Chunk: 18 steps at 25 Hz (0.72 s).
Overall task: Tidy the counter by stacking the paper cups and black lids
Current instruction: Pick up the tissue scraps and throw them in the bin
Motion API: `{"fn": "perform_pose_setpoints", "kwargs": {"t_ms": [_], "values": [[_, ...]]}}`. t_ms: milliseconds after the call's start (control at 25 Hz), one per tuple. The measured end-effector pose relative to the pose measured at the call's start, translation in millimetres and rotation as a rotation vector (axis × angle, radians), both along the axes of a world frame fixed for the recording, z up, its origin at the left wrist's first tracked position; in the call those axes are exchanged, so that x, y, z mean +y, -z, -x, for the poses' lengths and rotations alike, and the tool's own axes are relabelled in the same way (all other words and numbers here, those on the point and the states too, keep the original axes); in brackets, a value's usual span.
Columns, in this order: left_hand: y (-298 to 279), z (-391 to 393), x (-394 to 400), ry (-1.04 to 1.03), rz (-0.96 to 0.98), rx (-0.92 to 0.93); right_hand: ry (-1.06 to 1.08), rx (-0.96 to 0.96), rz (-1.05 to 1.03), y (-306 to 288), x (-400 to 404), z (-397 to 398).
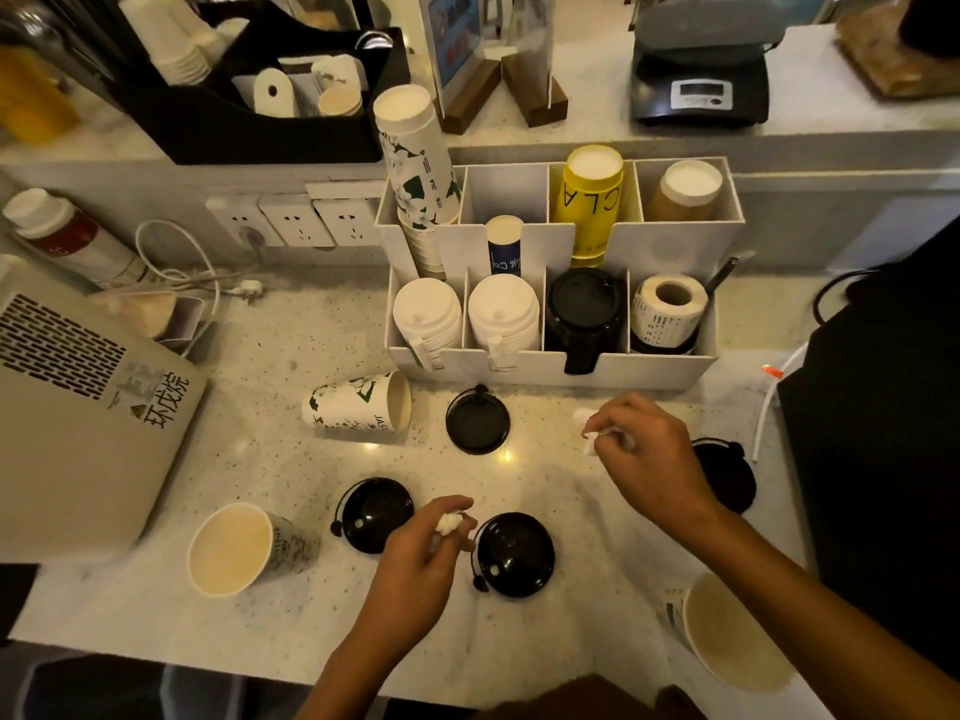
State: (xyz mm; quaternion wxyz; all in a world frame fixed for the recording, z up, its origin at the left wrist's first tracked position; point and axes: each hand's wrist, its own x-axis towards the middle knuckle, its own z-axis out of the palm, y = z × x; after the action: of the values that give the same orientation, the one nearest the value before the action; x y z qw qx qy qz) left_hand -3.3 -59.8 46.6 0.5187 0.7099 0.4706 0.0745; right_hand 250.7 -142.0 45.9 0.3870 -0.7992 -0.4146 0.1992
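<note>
The speckled pale stone counter [270, 459] has open room in its middle, hemmed by a beige perforated machine [78, 407] on the left and a white compartmented organiser [550, 366] behind. Four round black plastic lids [478, 420] lie scattered; the far-right one [727, 475] is partly hidden behind the right hand [649, 459]. A floral paper cup [358, 407] lies on its side, another [244, 548] tilts at front left, and a third [727, 636] is cut off at the lower right. Each hand pinches a small white crumpled scrap; the left hand [415, 563] hovers between two lids. The organiser holds stacked cups and lids.
</note>
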Motion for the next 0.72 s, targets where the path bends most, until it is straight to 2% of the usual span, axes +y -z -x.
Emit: {"fn": "perform_pose_setpoints", "kwargs": {"t_ms": [160, 280, 520, 720], "values": [[-7, 9, -10, -0.014, 0.004, -0.003, 0.102, -0.043, -0.050, -10, -17, 23], [-9, 17, -14, -0.013, -0.018, -0.012, 0.059, -0.063, -0.057, -13, -27, 36], [-20, 31, -15, -0.075, 0.008, -0.065, 0.089, -0.113, 0.086, -15, -31, 61], [-25, 49, -6, -0.059, -0.015, -0.066, 0.014, -0.043, 0.122, -11, -32, 82]]}}
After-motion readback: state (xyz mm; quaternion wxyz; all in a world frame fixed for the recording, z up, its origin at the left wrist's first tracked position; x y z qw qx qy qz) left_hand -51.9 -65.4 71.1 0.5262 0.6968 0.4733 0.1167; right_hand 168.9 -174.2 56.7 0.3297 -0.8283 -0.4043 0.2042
